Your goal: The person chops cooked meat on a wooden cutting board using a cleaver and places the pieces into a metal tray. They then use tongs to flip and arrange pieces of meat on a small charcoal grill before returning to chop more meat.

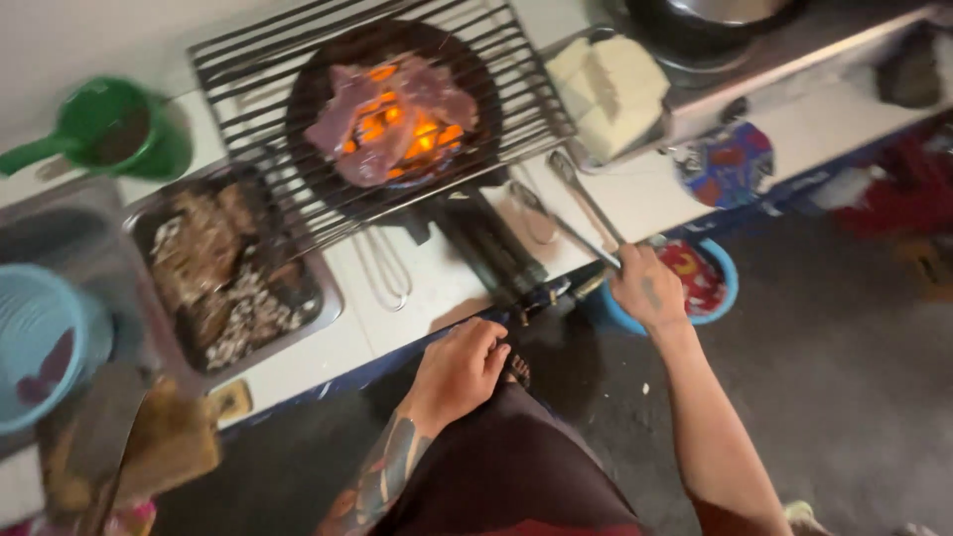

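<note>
Tongs in right hand at the grill edge

Metal tongs (581,206) held by the right hand (647,288), grip clenched on the handle end; the tips point up-left toward the wire grill rack (516,89) and lie low over the white worktop (442,283), just beside the rack's near right corner. Tong arms look slightly apart. Left hand (462,367) rests low near the worktop's front edge, fingers curled loosely, nothing seen in it; cannot tell whether it touches the edge. Tattooed left forearm below it.

On the rack: raw pinkish meat (382,114) spread over a round dark charcoal burner, with glowing orange coals (422,134) showing through gaps in the meat. A wire handle loop (382,268) sticks out of the rack toward the person.

Left of the rack, a steel tray (328,303) holds dark cooked pieces. Further left, a green jug (114,129) and a light blue basket (40,328). Right of the rack, a tray with pale whitish blocks (611,89), blurred. Below the worktop near the right hand, a blue bowl (725,288) with red contents. Bottom left, a brown wooden board (159,447), blurred.
</note>
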